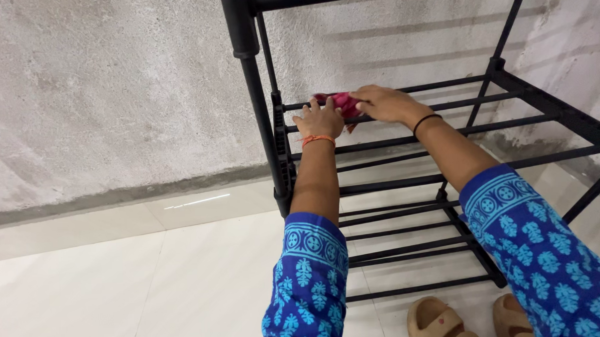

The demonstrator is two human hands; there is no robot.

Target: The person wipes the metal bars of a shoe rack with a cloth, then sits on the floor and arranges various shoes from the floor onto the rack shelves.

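Note:
A crumpled pink cloth [343, 103] lies on the rear bars of a middle tier of a black metal rack [276, 139]. My left hand [320, 119], with an orange thread at the wrist, presses on the cloth's left end. My right hand [385, 104], with a black band at the wrist, grips the cloth's right side against the bars. Both sleeves are blue with a light-blue print.
The rack stands against a rough grey plastered wall [111, 95] on a white tiled floor [118, 288]. Its lower tiers of thin black bars lie under my arms. A pair of tan sandals [438, 320] sits on the floor at the rack's front.

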